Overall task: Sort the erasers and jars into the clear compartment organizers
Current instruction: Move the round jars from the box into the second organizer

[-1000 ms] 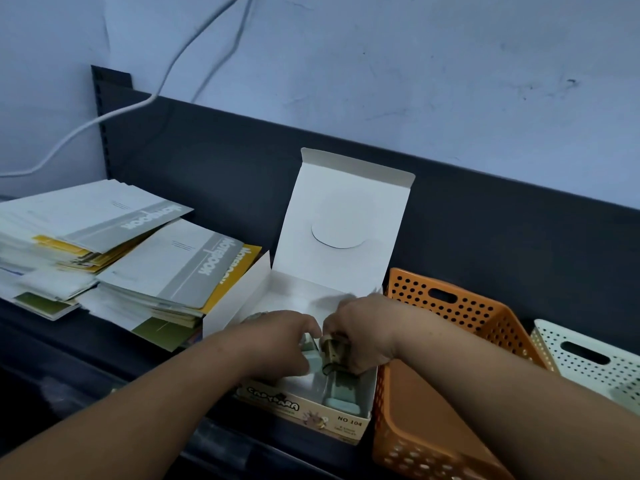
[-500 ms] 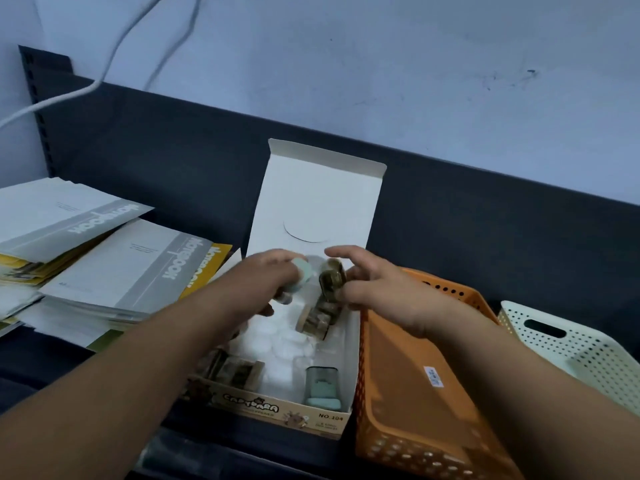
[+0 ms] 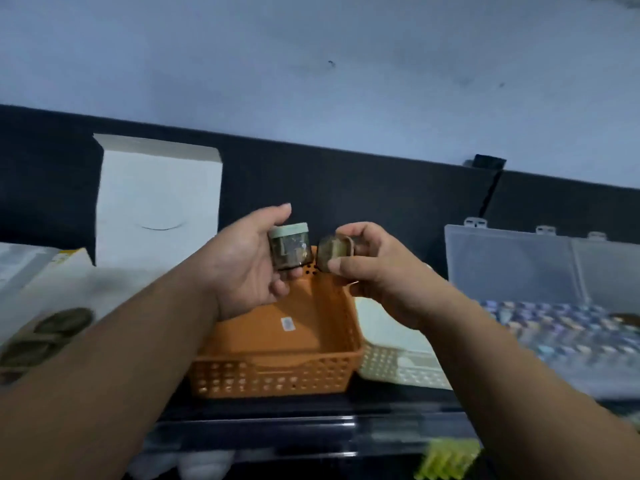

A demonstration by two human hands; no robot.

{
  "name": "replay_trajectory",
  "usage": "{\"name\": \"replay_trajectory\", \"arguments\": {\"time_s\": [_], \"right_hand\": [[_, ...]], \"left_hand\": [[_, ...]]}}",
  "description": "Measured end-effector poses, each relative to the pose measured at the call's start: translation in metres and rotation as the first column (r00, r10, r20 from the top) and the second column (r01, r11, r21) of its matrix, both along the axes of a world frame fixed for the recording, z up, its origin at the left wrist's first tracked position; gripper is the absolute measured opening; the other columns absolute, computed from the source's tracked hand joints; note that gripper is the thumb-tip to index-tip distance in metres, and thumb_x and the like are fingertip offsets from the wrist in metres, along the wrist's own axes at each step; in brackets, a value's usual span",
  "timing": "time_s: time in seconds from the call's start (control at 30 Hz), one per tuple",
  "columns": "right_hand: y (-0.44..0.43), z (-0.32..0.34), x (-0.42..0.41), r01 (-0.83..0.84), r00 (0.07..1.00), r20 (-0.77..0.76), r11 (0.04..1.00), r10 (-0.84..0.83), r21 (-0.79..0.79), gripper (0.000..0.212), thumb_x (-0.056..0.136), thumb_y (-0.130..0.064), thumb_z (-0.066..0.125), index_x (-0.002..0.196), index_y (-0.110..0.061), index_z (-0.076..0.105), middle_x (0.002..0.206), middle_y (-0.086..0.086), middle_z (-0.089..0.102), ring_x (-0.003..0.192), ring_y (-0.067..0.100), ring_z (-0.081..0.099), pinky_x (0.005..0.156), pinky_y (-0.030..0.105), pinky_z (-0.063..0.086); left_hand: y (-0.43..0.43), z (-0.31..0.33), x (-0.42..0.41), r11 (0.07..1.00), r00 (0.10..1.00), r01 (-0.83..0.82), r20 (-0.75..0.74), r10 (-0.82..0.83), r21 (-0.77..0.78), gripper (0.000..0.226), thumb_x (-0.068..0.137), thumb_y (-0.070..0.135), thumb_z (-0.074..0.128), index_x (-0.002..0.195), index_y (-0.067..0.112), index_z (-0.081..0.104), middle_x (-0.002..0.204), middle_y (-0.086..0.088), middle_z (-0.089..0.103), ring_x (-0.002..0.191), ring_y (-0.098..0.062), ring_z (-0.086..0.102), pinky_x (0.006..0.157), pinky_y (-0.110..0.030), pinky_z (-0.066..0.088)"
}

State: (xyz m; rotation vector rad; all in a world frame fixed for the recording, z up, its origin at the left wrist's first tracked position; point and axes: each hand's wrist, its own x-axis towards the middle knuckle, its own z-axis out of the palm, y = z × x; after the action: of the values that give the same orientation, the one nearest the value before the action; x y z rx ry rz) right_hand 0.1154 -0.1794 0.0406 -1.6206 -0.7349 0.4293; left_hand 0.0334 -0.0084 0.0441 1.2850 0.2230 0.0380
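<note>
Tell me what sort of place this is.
Likely a stationery shop's stock shelf: a dark shelf back, an orange basket, a clear organizer holding small items, and an opened product box.

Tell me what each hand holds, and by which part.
Left hand: an upright green-lidded jar, gripped round its dark body below the lid. Right hand: a second jar tipped sideways, fingers curled round its body.

— What do we see behind it all?
— A pale bluish wall [image 3: 311, 57], flecked with small dark specks.
— And below?
— Our shelf's [image 3: 311, 407] dark back panel [image 3: 346, 174], with a black bracket [image 3: 488, 162] at its top edge. We get dim light.
</note>
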Motion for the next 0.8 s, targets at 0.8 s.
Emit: {"name": "replay_trajectory", "arguments": {"time_s": [0.8], "right_hand": [[-0.521,-0.059,0.022,0.701,0.711,-0.150,0.709,-0.687,0.079,0.040,0.092,0.003,0.053,0.126,-0.018,0.051,0.107,0.011,0.067,0.074,0.016,0.065,0.068,0.031,0.049]], "left_hand": [[-0.527,-0.028,0.145,0.912,0.911,0.410,0.048,-0.410,0.001,0.019,0.095,0.003,0.047,0.102,0.011,0.062,0.092,-0.013,0.062,0.076,-0.021,0.059,0.059,-0.030,0.055]]}}
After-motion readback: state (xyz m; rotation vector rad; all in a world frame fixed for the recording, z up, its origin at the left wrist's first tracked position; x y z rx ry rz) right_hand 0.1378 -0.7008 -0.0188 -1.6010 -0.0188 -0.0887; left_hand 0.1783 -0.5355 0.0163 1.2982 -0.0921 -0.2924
